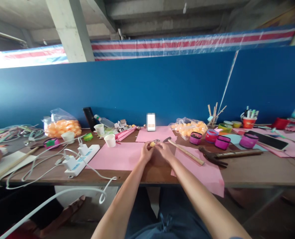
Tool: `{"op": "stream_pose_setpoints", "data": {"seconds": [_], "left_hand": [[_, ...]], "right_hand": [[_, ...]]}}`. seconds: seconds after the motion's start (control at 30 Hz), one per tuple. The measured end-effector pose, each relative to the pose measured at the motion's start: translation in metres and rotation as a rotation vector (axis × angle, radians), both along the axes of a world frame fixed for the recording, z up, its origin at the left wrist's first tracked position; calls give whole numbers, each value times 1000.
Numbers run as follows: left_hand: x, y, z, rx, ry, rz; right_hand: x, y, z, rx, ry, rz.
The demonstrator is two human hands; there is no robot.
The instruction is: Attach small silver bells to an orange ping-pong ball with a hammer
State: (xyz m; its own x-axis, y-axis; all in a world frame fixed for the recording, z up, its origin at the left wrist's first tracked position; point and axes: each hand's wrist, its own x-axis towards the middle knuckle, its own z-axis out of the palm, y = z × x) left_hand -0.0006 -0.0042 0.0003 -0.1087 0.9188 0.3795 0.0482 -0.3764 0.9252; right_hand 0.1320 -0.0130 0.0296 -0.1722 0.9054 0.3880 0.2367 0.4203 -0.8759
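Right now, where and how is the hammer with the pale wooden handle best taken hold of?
Probably by the near half of its pale handle, with the right hand coming from above on the near side. The handle is slim, straight and slants toward the person, its dark head farther away; the darker hammer lies close to the handle's other side.

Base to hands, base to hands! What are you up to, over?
Left hand holding a small yellow piece. Right hand close beside it, grip unclear. Light-handled hammer lying near the right hand, over.
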Motion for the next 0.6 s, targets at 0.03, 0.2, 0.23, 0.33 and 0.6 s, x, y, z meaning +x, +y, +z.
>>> {"op": "stream_pose_setpoints", "data": {"seconds": [0.03, 0.2, 0.23, 0.33, 0.6], "left_hand": [[0, 0, 0, -2, 3, 4], [0, 0, 2, -12, -7, 15], [0, 0, 2, -13, -7, 17], [0, 0, 2, -15, 5, 25], [-1, 0, 2, -34, 33, 29]], "right_hand": [[0, 0, 0, 1, 1, -3], [0, -1, 1, -2, -1, -10], [0, -2, 1, -3, -2, -11], [0, -3, 2, -6, -4, -7], [0, -3, 1, -20, 0, -18]]}}
